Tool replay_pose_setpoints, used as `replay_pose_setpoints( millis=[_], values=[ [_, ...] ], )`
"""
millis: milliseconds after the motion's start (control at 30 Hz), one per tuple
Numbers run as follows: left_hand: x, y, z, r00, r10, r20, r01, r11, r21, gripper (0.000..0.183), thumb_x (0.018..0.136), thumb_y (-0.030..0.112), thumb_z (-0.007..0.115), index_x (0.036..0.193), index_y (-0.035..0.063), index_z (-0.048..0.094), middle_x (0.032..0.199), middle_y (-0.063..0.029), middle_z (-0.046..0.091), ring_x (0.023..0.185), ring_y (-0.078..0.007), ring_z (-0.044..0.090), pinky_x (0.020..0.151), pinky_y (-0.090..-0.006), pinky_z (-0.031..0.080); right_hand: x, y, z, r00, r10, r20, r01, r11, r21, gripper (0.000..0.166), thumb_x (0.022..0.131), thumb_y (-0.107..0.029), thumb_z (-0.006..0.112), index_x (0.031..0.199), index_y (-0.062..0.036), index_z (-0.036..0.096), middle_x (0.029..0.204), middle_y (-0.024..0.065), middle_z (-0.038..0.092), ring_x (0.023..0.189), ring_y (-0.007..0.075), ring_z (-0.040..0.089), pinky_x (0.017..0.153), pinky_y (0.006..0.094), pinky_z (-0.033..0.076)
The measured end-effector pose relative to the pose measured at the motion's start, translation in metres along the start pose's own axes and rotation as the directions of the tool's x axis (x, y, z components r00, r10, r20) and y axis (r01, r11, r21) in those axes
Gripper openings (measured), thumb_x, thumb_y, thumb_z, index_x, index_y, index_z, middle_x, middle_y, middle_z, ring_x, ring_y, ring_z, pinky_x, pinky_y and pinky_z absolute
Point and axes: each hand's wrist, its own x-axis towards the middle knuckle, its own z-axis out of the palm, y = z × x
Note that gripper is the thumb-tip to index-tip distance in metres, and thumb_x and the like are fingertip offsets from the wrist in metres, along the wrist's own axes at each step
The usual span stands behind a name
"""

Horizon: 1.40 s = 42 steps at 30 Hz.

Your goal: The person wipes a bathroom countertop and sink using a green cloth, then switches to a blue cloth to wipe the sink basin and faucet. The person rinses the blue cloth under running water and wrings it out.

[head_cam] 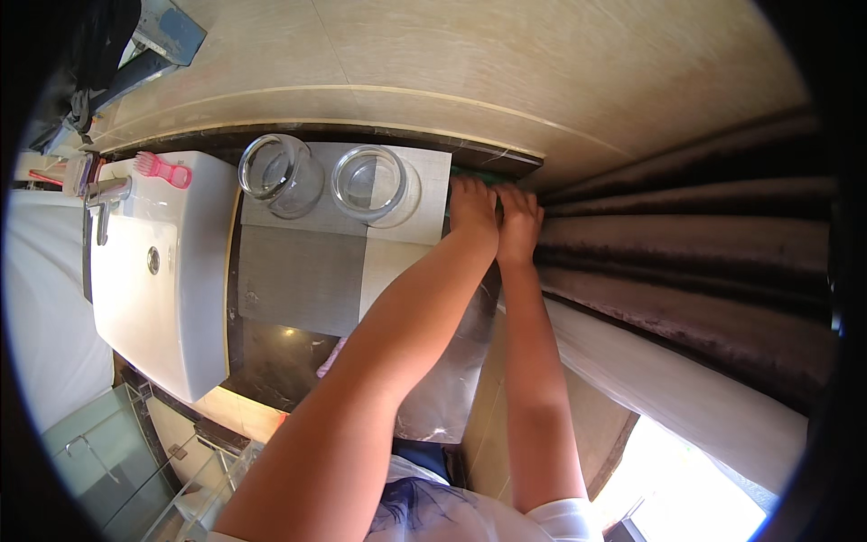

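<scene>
Both arms reach to the far right end of a dark marble counter [443, 400]. My left hand [474, 206] and my right hand [520, 220] are side by side there, backs turned up and fingers bent forward. A dark green thing [474, 175] shows just past the left fingers; most of it is hidden, so its kind and whether either hand grips it cannot be told. Left of my hands, two clear glass jars, one tilted-looking [301, 179] and one seen from above [369, 186], stand on a grey and off-white mat [298, 271].
A white washbasin [203, 271] with a metal tap [105, 200] is at the left; a pink brush [162, 169] lies on its rim. Dark brown curtains [691, 234] hang at the right. A pink cloth [330, 359] is partly under my left forearm. Beige tiled wall [433, 61] runs behind.
</scene>
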Motion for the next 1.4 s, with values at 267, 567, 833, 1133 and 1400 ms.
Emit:
replay_pose_setpoints(
  millis=[267,567,833,1133,1400],
  values=[
    [-0.048,0.021,0.011,0.998,-0.043,0.04,0.041,0.998,0.052,0.051,0.086,0.024,0.046,0.131,0.0011,0.042,0.128,-0.0112,0.048,0.122,-0.027,0.039,0.102,-0.045,0.025,-0.048,-0.015,-0.021,0.999,-0.02,0.049,0.019,1.0,0.018,0.034,0.071,-0.002,0.058,0.104,-0.0084,0.063,0.11,0.0064,0.061,0.101,0.0267,0.052,0.086,0.0391,0.039],
    [0.006,0.012,0.034,0.949,-0.202,-0.243,0.158,0.969,-0.188,0.05,0.087,0.03,0.045,0.128,0.0005,0.043,0.132,-0.0162,0.043,0.121,-0.0293,0.039,0.103,-0.0421,0.025,0.003,0.01,0.011,0.994,-0.098,-0.047,0.101,0.993,0.065,0.035,0.07,0.002,0.056,0.102,-0.0089,0.062,0.111,0.0062,0.061,0.104,0.0262,0.052,0.087,0.0389,0.039],
    [-0.052,0.028,0.028,0.987,-0.053,0.151,0.078,0.983,-0.168,0.053,0.087,0.036,0.048,0.126,0.0013,0.048,0.133,-0.0166,0.041,0.121,-0.0327,0.038,0.101,-0.0462,0.026,-0.067,-0.012,-0.035,0.991,-0.027,0.131,0.015,0.996,0.09,0.038,0.067,-0.002,0.058,0.105,-0.0083,0.061,0.114,0.006,0.058,0.104,0.0265,0.051,0.087,0.0404,0.037],
    [-0.09,0.044,0.045,0.988,-0.085,0.131,0.114,0.967,-0.228,0.052,0.092,0.029,0.036,0.135,-0.0006,0.038,0.144,-0.0171,0.031,0.129,-0.0362,0.032,0.106,-0.0478,0.022,-0.092,-0.018,-0.044,0.988,-0.054,0.143,0.046,0.997,0.06,0.036,0.064,-0.005,0.062,0.1,-0.0076,0.062,0.107,0.0076,0.058,0.101,0.0278,0.051,0.085,0.0406,0.039],
    [-0.046,0.03,0.052,0.982,-0.128,-0.142,0.106,0.983,-0.151,0.05,0.09,0.029,0.04,0.131,-0.0008,0.043,0.14,-0.0157,0.035,0.125,-0.0332,0.034,0.105,-0.0447,0.022,-0.048,-0.008,-0.015,0.999,-0.017,0.051,0.016,0.999,0.028,0.034,0.068,-0.007,0.061,0.102,-0.0126,0.064,0.109,0.0048,0.058,0.104,0.0269,0.049,0.086,0.0406,0.037]
  ],
)
